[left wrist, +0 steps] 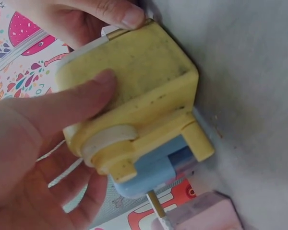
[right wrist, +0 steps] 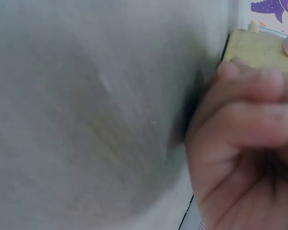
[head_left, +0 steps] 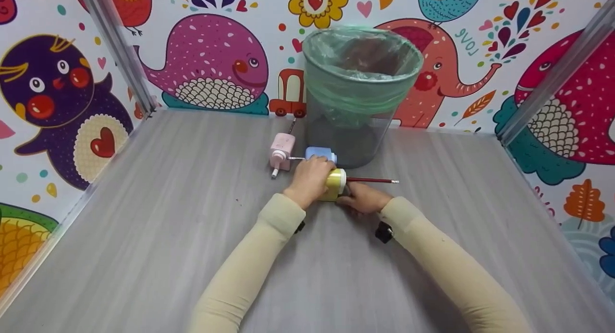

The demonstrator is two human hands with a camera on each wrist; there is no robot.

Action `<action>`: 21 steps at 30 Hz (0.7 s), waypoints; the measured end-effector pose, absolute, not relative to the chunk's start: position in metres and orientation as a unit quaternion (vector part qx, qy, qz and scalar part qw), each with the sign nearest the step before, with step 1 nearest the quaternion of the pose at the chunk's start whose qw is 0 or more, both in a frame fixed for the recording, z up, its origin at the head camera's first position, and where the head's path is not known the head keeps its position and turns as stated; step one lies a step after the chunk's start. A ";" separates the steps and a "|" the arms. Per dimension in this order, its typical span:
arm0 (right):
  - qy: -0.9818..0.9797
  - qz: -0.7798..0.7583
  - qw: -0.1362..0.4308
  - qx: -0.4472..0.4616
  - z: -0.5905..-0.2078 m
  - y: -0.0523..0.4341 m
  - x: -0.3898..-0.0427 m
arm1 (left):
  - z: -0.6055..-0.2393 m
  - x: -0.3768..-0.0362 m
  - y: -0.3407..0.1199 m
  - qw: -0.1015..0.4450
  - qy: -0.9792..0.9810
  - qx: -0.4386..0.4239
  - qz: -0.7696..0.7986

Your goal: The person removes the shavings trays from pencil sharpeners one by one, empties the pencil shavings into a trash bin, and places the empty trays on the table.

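My left hand grips a yellow pencil sharpener, its thumb lying across the top. A yellow crank sticks out at the end facing the left wrist camera. At the white-faced end, a dark red pencil points out to the right. My right hand holds that same end low down, fingers curled and thumb on the sharpener's edge; the palm side hides what lies under the fingers. Just beyond are a blue pencil sharpener and a pink pencil sharpener.
Behind the sharpeners stands a mesh waste bin with a green liner. Another pencil extends behind the pink sharpener. Small dark specks lie on the grey table. Patterned panels with metal posts border the table.
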State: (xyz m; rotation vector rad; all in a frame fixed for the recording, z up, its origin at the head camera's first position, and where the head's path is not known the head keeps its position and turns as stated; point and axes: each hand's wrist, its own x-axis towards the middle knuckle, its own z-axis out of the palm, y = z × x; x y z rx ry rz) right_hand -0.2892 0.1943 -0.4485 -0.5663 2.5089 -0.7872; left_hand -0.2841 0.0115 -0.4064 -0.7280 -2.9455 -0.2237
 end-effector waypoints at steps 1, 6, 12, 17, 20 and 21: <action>0.908 -0.287 0.227 -0.206 -0.448 0.194 -0.289 | -0.406 -0.284 0.011 0.050 -0.967 -0.240 -0.074; 0.902 -0.290 0.236 -0.214 -0.447 0.192 -0.290 | -0.407 -0.284 0.009 0.059 -0.965 -0.245 -0.076; 0.905 -0.279 0.233 -0.221 -0.446 0.193 -0.290 | -0.407 -0.284 0.009 0.063 -0.964 -0.245 -0.079; 0.902 -0.283 0.232 -0.227 -0.447 0.196 -0.290 | -0.407 -0.285 0.009 0.064 -0.965 -0.244 -0.077; 0.898 -0.293 0.235 -0.231 -0.448 0.197 -0.290 | -0.407 -0.285 0.009 0.060 -0.965 -0.243 -0.074; 0.897 -0.295 0.236 -0.231 -0.449 0.198 -0.290 | -0.407 -0.285 0.010 0.058 -0.966 -0.243 -0.073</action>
